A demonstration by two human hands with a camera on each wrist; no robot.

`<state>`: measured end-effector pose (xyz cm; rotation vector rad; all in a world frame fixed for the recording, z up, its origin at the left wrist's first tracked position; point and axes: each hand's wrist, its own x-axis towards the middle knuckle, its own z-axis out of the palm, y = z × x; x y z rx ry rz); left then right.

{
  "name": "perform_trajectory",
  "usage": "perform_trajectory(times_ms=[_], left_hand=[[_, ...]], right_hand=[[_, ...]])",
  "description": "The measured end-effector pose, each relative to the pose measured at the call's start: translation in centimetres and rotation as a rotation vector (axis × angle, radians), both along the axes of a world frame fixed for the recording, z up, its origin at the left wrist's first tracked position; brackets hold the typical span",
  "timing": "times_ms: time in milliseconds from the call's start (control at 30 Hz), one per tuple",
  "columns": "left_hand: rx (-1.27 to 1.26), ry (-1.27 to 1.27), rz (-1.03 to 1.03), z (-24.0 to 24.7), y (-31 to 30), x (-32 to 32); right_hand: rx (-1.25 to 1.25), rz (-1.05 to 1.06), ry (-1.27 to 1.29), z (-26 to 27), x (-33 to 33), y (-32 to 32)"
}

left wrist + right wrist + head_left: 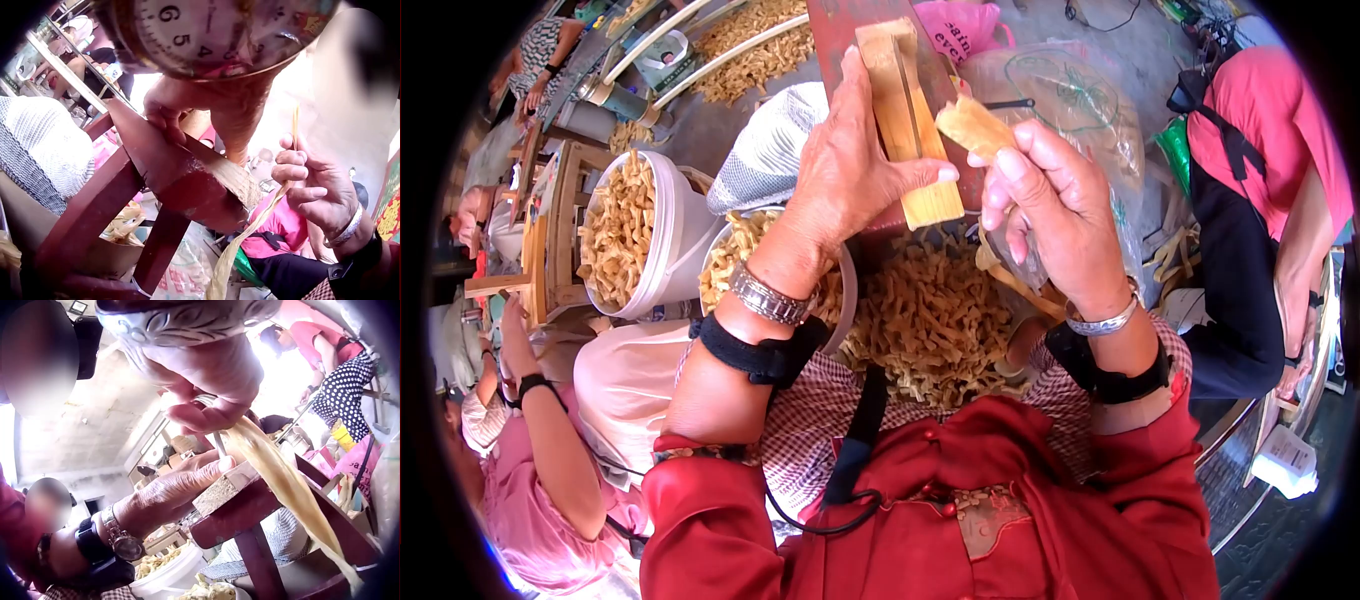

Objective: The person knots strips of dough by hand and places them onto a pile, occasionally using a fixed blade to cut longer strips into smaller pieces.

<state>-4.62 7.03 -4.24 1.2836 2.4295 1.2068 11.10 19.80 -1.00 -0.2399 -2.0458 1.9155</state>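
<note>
My left hand (837, 165) grips a pale wooden block (935, 205) with a long dark slot, its thumb lying over one side. The block rests on a narrow red bench (203, 197). Just right of it, my right hand (1060, 210) pinches a yellowish, flat strip (975, 127) between thumb and fingers. In the right wrist view the strip (300, 500) hangs down long and slightly twisted past the bench's edge. Below the hands lies a big heap of short tan knotted pieces (935, 320).
A white bucket (685, 235) full of similar pieces stands at the left, with a second bucket (848, 300) beside it. A woven sack (770, 145) leans behind them. Clear plastic bags (1090, 100) and a pink bag (960, 25) lie beyond the bench. Other people sit on both sides.
</note>
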Motion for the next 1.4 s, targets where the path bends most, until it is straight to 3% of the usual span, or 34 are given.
perform_trajectory(times_ms=[100, 233, 300, 367, 433, 467, 533, 567, 600, 700, 767, 867, 933, 1000, 1133, 1233, 1267, 1333, 1400], left_hand=[[0.037, 0.066, -0.007, 0.1, -0.2, 0.5], [0.101, -0.072, -0.014, 2.3, -1.5, 1.8], [0.19, 0.364, 0.077, 2.7, -2.5, 2.6], [0.063, -0.011, 0.144, 4.6, -4.1, 4.9], [0.148, -0.682, -0.039, 5.0, -5.1, 7.8], [0.136, -1.025, -0.084, 4.6, -5.3, 9.4], [-0.097, -1.389, 0.046, 2.9, -5.8, 10.2], [-0.156, -1.501, 0.101, 1.2, -6.0, 10.2], [-0.124, -1.657, -0.01, 2.0, -6.2, 10.6], [-0.091, -1.618, -0.062, 3.3, -5.8, 10.0], [0.083, -1.635, -0.08, 3.9, -5.6, 9.7], [0.166, -1.499, -0.099, 4.4, -6.1, 8.1], [0.225, -1.308, 0.093, 5.0, -5.8, 8.4], [0.134, -1.298, -0.018, 6.6, -6.4, 8.4], [-0.024, -1.158, -0.198, 6.9, -6.8, 9.0], [-0.088, -0.666, -0.288, 7.9, -7.2, 8.9], [-0.038, -0.23, -0.283, 7.2, -7.2, 9.3], [0.118, 0.232, -0.355, 6.9, -6.5, 9.0], [0.126, 0.313, -0.371, 6.8, -6.7, 9.6]], right_hand=[[0.006, 0.024, -0.018, 0.1, 0.8, -0.3], [0.041, -0.031, -0.012, 0.0, 2.0, -0.2], [0.029, -0.046, 0.061, -0.5, 2.5, -0.5], [0.01, -0.034, 0.037, -0.1, 3.1, -1.3], [0.066, 0.028, 0.072, 0.3, 3.8, -3.2], [0.066, 0.088, 0.212, -0.5, 3.9, -4.7], [0.235, 0.127, 0.438, -2.2, 4.2, -7.7], [0.407, 0.105, 0.526, -2.6, 4.4, -8.9], [0.372, 0.146, 0.501, -3.0, 5.1, -10.4], [0.228, 0.28, 0.439, -2.6, 6.4, -12.9], [0.182, 0.279, 0.401, -2.7, 6.9, -13.1], [0.176, 0.09, 0.455, -2.1, 6.2, -11.6], [0.201, -0.099, 0.518, -2.0, 5.3, -9.1], [0.265, -0.284, 0.533, -2.7, 4.1, -7.1], [-0.22, -0.157, 0.213, -2.1, 4.3, -7.9], [-0.302, -0.131, 0.032, -1.4, 4.5, -7.8], [-0.269, -0.096, 0.033, -1.6, 4.5, -7.7], [-0.203, -0.024, 0.034, -2.6, 4.2, -7.2], [-0.2, -0.026, 0.125, -2.6, 4.2, -7.7]])
